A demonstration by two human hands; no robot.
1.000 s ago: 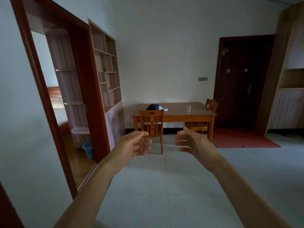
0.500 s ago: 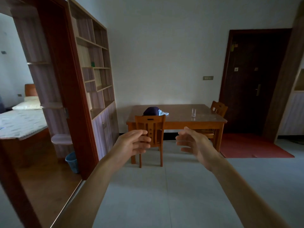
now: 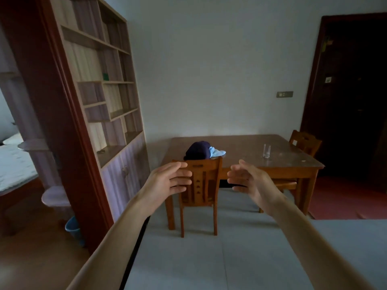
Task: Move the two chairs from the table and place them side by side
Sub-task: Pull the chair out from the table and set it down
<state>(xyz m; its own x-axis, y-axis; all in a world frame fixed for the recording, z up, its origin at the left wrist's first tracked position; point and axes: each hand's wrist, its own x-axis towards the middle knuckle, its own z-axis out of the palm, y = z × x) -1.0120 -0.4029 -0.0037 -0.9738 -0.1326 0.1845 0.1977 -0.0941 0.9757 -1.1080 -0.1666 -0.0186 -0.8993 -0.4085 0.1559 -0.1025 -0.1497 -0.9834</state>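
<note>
Both your hands are out in front of you with nothing in them: the left hand (image 3: 167, 181) and the right hand (image 3: 249, 181) are open, fingers loosely curled, palms turned toward each other as if sized for a chair back. Neither touches anything.

The near chair (image 3: 201, 191) stands pushed in at the front left of the table (image 3: 251, 168), its back toward you. The far chair (image 3: 303, 143) sits at the right end of the table, half hidden behind the tabletop. So neither has been moved, and the near one looks like your first pick-up.

What could go wrong from here:
- The near chair's seat is tucked under the table edge; lift straight up and it will likely knock the underside. Draw it back first.
- A drinking glass (image 3: 266, 151) stands on the tabletop (it looks empty, though that is hard to tell), and a jolt to the table could tip it.
- A dark bundle of cloth (image 3: 199, 150) lies just behind the chair's top rail; reaching over the rail might snag it.
- The bookshelf (image 3: 100, 91) and door frame (image 3: 48, 101) stand close on your left, so a wide swing could clip them.
</note>
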